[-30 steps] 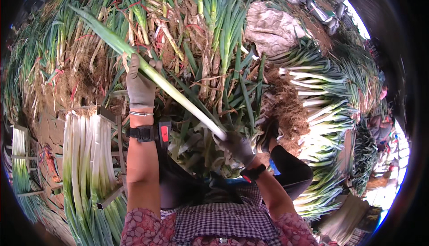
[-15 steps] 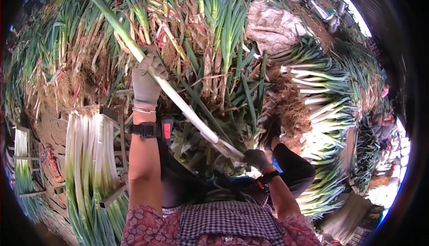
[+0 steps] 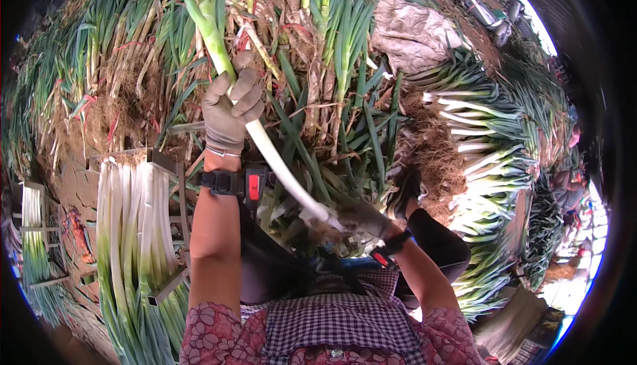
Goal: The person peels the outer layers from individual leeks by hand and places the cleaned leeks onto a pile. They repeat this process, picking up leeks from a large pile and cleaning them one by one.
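Observation:
My left hand [image 3: 232, 110], in a grey-brown glove, is closed around the middle of a long leek [image 3: 279, 163]. Its green leaves point up and away, and its white shank slants down to the right. Close to the leek's lower end is my right hand [image 3: 368, 219], also gloved and with its fingers smeared by motion. Whether it touches that end or grips anything, I cannot make out. Below the leek, loose green leaves and peelings [image 3: 298, 226] lie between my legs.
Bundled leeks with brown roots [image 3: 119, 80] stand across the far side. Trimmed leeks [image 3: 136, 219] lie in a metal rack [image 3: 159, 159] at left. On the right is a row of leeks [image 3: 484, 159] with roots inward, near a pale sack [image 3: 415, 33]. A scooter [image 3: 488, 7] stands far right.
My left hand has tilted the leek steeper, and its leafy top has swung right. My right hand has moved slightly left and up. The shank's lower end looks whiter and barer.

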A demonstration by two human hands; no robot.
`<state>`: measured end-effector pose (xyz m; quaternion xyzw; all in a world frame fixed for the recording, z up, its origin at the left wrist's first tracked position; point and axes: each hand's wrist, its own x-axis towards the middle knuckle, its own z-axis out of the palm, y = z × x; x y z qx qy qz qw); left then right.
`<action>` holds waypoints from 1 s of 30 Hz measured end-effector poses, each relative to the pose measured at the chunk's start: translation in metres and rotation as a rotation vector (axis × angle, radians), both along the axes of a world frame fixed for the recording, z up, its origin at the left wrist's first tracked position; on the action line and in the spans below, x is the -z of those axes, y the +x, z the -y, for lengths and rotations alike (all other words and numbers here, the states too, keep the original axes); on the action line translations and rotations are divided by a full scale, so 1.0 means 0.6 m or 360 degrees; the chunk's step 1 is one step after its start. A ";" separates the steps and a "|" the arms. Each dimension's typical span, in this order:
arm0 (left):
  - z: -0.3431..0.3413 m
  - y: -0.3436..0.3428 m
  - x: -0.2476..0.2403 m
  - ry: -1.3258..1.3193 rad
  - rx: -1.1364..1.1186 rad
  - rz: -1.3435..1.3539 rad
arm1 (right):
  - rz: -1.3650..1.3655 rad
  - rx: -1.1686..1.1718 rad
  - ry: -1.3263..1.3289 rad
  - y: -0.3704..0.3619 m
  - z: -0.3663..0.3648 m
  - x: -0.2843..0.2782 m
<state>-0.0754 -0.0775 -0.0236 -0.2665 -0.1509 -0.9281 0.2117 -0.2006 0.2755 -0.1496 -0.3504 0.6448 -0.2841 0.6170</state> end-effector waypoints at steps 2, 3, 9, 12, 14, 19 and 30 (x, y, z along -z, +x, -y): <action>-0.004 -0.007 0.002 -0.0092 -0.0089 0.0107 | -0.0416 -0.0147 -0.0167 -0.006 -0.014 -0.014; -0.003 -0.011 0.004 -0.0067 -0.0076 0.0106 | -0.0841 -0.0295 -0.0344 -0.010 -0.020 -0.022; 0.011 -0.028 0.047 0.0041 0.0062 0.0029 | 0.0263 0.0009 -0.0417 0.053 0.123 -0.174; 0.033 -0.029 0.051 0.0089 0.0026 0.0190 | 0.1296 0.0444 -0.0092 0.060 0.036 -0.117; 0.009 -0.047 0.050 0.0148 -0.0447 0.0915 | 0.1139 0.0794 -0.0238 0.081 0.038 -0.149; -0.058 -0.092 0.106 0.0254 -0.0747 0.1628 | 0.0532 0.0997 -0.0433 0.078 0.097 -0.180; -0.088 -0.146 0.210 0.0179 -0.0948 0.2221 | 0.0220 0.1273 -0.0102 0.146 -0.018 -0.235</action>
